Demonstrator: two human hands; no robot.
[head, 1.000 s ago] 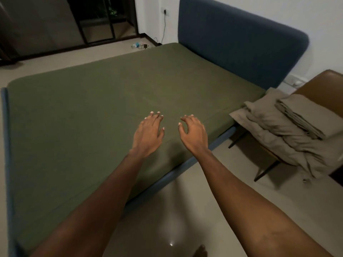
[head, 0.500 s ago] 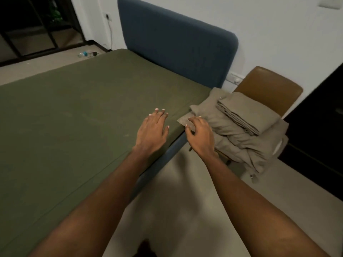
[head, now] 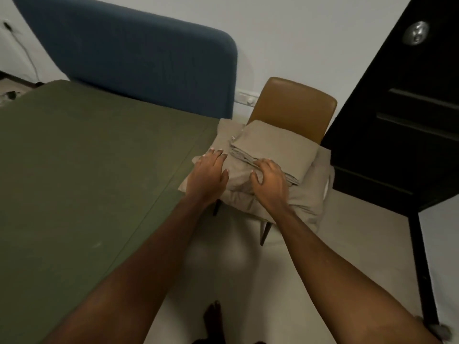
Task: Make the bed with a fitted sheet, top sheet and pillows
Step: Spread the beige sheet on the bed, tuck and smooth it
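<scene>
The folded linen sits in a stack on the seat of a brown chair [head: 293,108] just beside the head corner of the bed [head: 87,170], which shows only a bare green surface in front of a blue headboard [head: 139,60]. The stack has two parts: a loose, crumpled lower bundle [head: 305,202] that spills over the front and right edges of the seat, and a neat, flat folded sheet [head: 275,147] lying on top toward the chair back.

The left hand [head: 207,177] lies flat and open, palm down, on the left edge of the lower bundle, pressing rather than gripping. The right hand [head: 269,181] is curled, its fingers [head: 263,165] hooked onto the near edge of the folded sheet and its thumb dug into the cloth below; I judge it is just beginning to pinch, not yet closed on anything firmly.

The cloth looks soft, light and limp, so it will sag and unfold wherever it is not supported. The neat sheet will likely slide off the bundle if only the bundle is pulled. A safer hold would be both hands under the whole stack at its left and right edges, or the top sheet lifted alone by its thick folded edge. The overhanging bundle may drag on the chair's front edge or drop to the floor [head: 347,244].
</scene>
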